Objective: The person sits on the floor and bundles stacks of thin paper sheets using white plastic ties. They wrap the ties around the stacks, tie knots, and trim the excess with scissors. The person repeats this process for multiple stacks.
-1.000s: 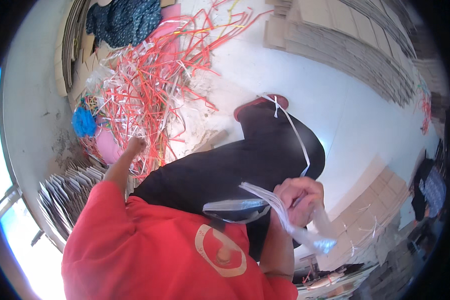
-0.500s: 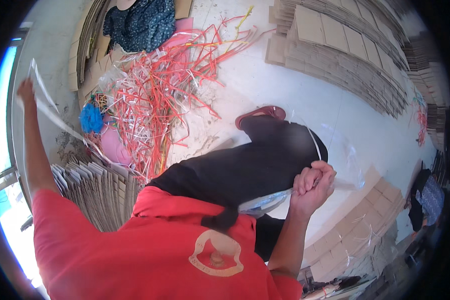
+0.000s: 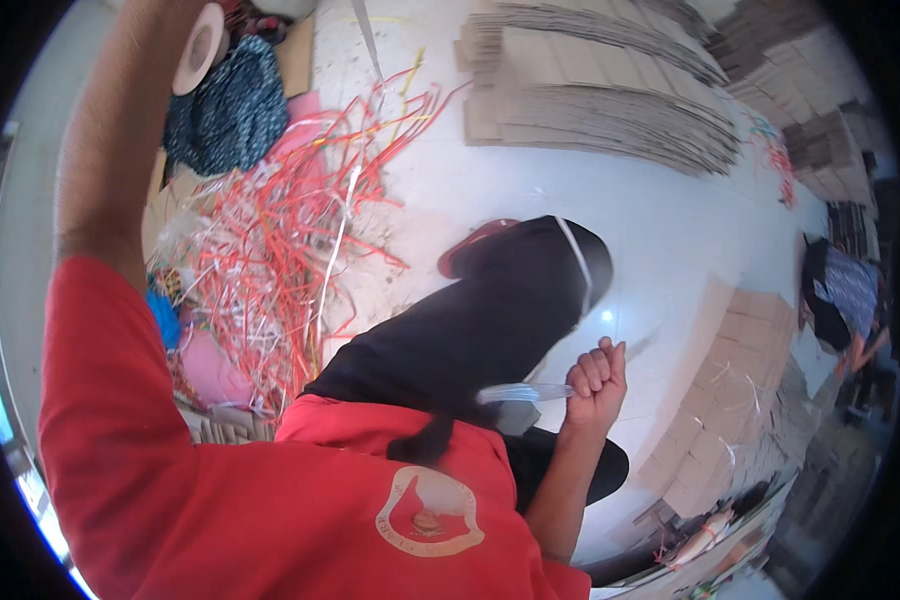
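Your left arm has swung from the left edge of the frame to the upper left, carrying the left hand past the top edge, so I cannot tell whether it is holding anything. Your right hand stays right of centre, curled tight around one end of a clear plastic strip. That strip lies directly left of the right hand, its long axis nearly level across the picture, so the right is clearly nearer. Your right forearm rises from the lower edge, leaning right, below a white strap crossing your knee.
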